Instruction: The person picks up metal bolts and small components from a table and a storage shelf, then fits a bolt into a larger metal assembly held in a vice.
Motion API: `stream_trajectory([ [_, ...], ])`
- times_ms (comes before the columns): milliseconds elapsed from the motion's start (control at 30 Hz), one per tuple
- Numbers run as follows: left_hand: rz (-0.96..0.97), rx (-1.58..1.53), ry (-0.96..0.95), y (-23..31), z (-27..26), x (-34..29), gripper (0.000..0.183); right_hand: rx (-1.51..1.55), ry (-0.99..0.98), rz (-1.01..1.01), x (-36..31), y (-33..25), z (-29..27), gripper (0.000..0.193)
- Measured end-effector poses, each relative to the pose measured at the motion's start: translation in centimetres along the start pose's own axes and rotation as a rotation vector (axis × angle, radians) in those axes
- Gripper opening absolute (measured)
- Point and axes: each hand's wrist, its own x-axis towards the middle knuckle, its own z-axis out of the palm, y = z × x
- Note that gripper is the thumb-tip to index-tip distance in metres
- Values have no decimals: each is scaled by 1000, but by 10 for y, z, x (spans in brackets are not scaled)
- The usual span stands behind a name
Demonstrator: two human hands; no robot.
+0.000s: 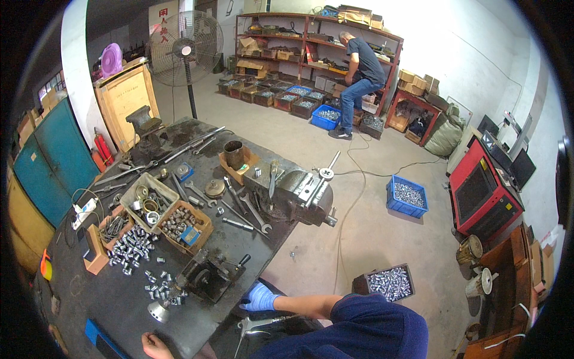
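Left hand [156, 347], bare, was at the lower edge of view beside the near edge of the dark workbench [119, 299]. Its fingers looked loosely curled; the frame cut off the rest, so could not tell whether anything was pinched. Right hand [260, 297], in a blue glove, was at the bench edge with its fingertips out of clear sight; grip could not be told.

The black crank device [209, 278] sat on the bench, beyond both hands: just ahead and to the left of the right hand, farther ahead and to the right of the left. Its crank knob [244, 259] pointed away from the gloved fingers. At its left end, a silver conical head [158, 311] lay ahead of the left hand, apart from it. Loose chrome fittings [158, 290] were scattered just past that head, with a larger heap [128, 248] beyond. A grey trigger gun [254, 326] was near the right forearm, on the body side of the glove.
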Motion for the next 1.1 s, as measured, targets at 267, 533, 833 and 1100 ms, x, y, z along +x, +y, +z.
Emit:
stream_trajectory([
  [267, -66, 64, -42, 3, -2, 1, 7, 6, -29, -6, 1, -2, -5, 56],
  [533, -46, -24, -34, -6, 1, 0, 7, -22, 44, -38, 1, -2, -5, 54],
  [833, -63, -26, -27, -9, 1, -1, 6, 7, 104, -74, 1, -6, -11, 48],
  [1100, -5, 116, 53, 18, -1, 1, 7, -1, 64, -35, 0, -3, -5, 45],
])
